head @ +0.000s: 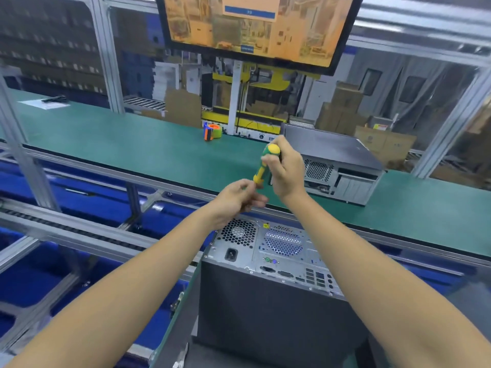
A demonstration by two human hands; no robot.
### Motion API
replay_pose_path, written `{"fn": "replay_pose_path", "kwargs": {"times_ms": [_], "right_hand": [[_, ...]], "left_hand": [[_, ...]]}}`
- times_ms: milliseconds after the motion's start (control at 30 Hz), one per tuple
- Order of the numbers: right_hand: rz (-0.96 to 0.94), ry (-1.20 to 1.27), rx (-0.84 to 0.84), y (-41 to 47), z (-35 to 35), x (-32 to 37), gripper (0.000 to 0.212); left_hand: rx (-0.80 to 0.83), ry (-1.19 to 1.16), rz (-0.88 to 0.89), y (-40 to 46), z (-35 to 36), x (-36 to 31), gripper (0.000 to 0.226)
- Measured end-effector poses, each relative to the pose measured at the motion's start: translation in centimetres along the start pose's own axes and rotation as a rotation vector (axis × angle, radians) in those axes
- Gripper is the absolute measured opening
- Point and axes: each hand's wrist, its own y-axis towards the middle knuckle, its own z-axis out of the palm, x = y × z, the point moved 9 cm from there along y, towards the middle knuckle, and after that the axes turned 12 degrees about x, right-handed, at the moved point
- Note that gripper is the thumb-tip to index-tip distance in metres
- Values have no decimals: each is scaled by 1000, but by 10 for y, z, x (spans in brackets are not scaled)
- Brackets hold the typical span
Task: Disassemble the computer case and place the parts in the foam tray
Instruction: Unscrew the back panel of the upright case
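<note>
The right hand (285, 171) grips a green-and-yellow screwdriver (266, 163) above the rear panel of a grey computer case (268, 301), while the left hand (236, 199) pinches at its lower end. A second case (337, 166) lies on the green conveyor belt (132, 147), with a tape dispenser (212, 131) at the belt's far edge.

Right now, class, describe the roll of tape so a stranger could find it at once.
Start at the long green conveyor belt under the hanging monitor. On its far edge stands the tape dispenser: the only small orange, blue and green thing there.
</note>
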Motion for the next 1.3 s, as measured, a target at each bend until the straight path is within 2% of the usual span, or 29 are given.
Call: {"fn": "replay_pose_path", "kwargs": {"times_ms": [100, 167, 233, 300, 400, 467, 1067, 1233, 1300], "right_hand": [[110, -36, 46, 17, 1, -5, 21], [146, 21, 58, 22, 5, -12, 23], [174, 39, 61, 24, 10, -18, 25], [197, 8, 81, 22, 16, -23, 26], [253, -4, 103, 18, 22, -36, 27], [279, -7, 110, 15, 24, -43, 25], [312, 24, 153, 11, 22, -44, 22], [349, -57, 165, 8, 18, -37, 32], [369, -107, 168, 7, 17, -36, 27]], "left_hand": [[27, 221, 36, -2, 0, -7, 17], [-28, 432, 41, 0, -2, -13, 15], [-108, 746, 25, 4, -4, -16, 17], [-144, 876, 21, 7, -4, -12, 17], [22, 621, 87, 7, 7, 1, 14], [55, 557, 93, 5, 7, 3, 13], [48, 559, 147, 8, 3, 8, 6], [56, 593, 138, 8, 3, 8, 9], [54, 595, 139, 7, 3, 8, 10]]}}
